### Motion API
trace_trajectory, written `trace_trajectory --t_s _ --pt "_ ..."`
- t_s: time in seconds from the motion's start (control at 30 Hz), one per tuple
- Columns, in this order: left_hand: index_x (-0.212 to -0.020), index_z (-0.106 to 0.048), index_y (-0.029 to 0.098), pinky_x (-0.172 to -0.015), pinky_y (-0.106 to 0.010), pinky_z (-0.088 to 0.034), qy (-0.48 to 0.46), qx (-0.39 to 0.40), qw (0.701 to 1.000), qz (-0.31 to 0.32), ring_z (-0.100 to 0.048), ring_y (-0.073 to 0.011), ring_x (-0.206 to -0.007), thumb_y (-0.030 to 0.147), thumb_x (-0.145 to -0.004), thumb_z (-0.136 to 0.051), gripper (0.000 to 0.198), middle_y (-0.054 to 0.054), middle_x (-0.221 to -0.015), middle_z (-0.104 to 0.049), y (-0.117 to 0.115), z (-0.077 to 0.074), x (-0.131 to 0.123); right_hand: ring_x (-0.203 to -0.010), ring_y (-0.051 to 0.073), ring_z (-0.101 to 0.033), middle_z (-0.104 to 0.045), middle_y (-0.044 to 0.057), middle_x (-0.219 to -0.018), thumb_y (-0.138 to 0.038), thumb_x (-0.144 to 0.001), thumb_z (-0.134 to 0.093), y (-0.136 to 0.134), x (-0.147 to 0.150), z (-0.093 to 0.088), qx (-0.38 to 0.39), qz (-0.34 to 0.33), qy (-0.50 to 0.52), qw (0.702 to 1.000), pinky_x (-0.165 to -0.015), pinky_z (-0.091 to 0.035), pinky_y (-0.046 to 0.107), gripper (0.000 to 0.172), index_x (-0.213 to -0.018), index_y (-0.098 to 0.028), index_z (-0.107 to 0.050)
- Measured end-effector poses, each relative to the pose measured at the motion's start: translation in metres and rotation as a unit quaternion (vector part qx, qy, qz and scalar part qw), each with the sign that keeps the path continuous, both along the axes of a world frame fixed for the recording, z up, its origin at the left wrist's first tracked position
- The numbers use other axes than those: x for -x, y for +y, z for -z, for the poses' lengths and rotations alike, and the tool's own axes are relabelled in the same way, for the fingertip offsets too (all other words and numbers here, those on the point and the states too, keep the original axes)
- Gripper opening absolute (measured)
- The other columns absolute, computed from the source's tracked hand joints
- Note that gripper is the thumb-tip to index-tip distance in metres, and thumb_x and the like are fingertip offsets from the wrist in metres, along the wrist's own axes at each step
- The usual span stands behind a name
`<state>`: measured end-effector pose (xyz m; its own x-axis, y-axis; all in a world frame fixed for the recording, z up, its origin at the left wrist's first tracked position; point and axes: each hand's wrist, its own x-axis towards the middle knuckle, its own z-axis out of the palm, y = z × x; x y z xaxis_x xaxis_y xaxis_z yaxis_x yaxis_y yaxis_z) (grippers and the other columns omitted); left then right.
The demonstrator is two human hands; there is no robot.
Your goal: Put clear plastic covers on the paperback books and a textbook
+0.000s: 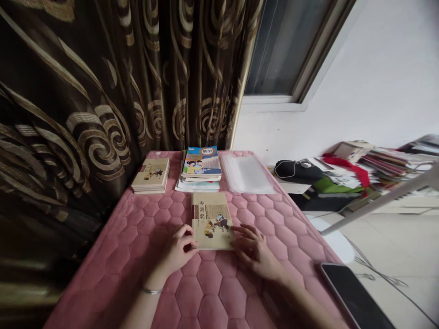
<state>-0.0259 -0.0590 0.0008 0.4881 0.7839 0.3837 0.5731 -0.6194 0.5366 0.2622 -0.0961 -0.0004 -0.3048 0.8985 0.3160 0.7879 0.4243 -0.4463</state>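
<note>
A beige paperback book (213, 221) with dark Chinese characters and small painted figures on its cover lies flat on the pink quilted tabletop (209, 285). My left hand (180, 249), a thin silver bracelet on its wrist, has its fingers curled in a pinch at the book's lower left edge. On the opposite side, my right hand (255, 251) holds the book's right edge, fingertips on the cover and thumb near the lower right corner. Whether a transparent jacket wraps the book, I cannot tell.
Behind lie a stack of similar beige books (151, 175), a pile topped by a blue textbook (201, 162), and clear plastic sheets (247, 172). A dark phone or tablet (355, 294) sits at the right edge. Patterned curtains (113, 114) border the left side.
</note>
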Motion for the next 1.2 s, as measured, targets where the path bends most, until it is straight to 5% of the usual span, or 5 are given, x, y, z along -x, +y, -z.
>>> trace_trajectory --t_s 0.3,0.47,0.7,0.9,1.2 --pt "-0.09 -0.059 0.022 -0.084 -0.035 -0.052 0.019 0.005 0.999 -0.036 -0.06 -0.0199 -0.095 0.01 -0.069 -0.073 0.028 -0.004 -0.109 -0.055 0.002 0.021 -0.007 -0.113 0.022 -0.057 -0.061 0.012 -0.125 -0.016 -0.085 -0.053 0.138 0.022 -0.01 0.023 0.08 0.004 0.997 -0.098 -0.044 0.037 0.035 -0.119 -0.016 -0.061" --pt "-0.091 -0.059 0.023 -0.083 -0.034 -0.052 0.013 0.024 0.999 -0.039 -0.062 -0.0188 -0.092 0.007 -0.071 -0.069 0.028 -0.004 -0.107 -0.056 0.002 0.025 -0.007 -0.096 0.018 -0.065 -0.071 0.009 -0.104 -0.02 -0.09 -0.048 0.179 0.027 -0.006 0.059 0.094 -0.004 0.994 -0.085 -0.048 0.028 0.024 -0.104 -0.016 -0.067" --pt "-0.087 -0.062 0.023 -0.088 -0.032 -0.049 0.013 0.033 0.999 -0.033 -0.059 -0.0185 -0.099 -0.002 -0.069 -0.064 0.03 -0.002 -0.11 -0.057 0.019 0.021 0.019 -0.081 0.018 -0.066 -0.073 0.007 -0.091 -0.024 -0.087 -0.051 0.158 0.014 -0.009 0.102 0.14 -0.021 0.985 -0.069 -0.045 0.025 0.019 -0.089 -0.018 -0.068" --pt "-0.083 -0.065 0.021 -0.091 -0.033 -0.047 0.01 0.024 0.999 -0.038 -0.059 -0.017 -0.099 -0.01 -0.066 -0.057 0.037 -0.002 -0.106 -0.059 0.069 0.003 0.046 -0.065 0.016 -0.065 -0.073 0.004 -0.077 -0.025 -0.082 -0.052 0.104 -0.004 -0.01 0.137 0.183 -0.013 0.974 -0.054 -0.041 0.023 0.016 -0.082 -0.02 -0.067" --pt "-0.088 -0.063 0.016 -0.085 -0.035 -0.049 -0.056 0.048 0.977 -0.201 -0.062 -0.0185 -0.091 -0.008 -0.071 -0.053 0.031 -0.006 -0.092 -0.066 0.144 0.017 0.003 -0.065 0.02 -0.067 -0.072 0.003 -0.071 -0.039 -0.081 -0.051 0.064 -0.007 0.003 0.116 0.232 0.114 0.959 -0.056 -0.048 0.028 0.022 -0.071 -0.024 -0.062"
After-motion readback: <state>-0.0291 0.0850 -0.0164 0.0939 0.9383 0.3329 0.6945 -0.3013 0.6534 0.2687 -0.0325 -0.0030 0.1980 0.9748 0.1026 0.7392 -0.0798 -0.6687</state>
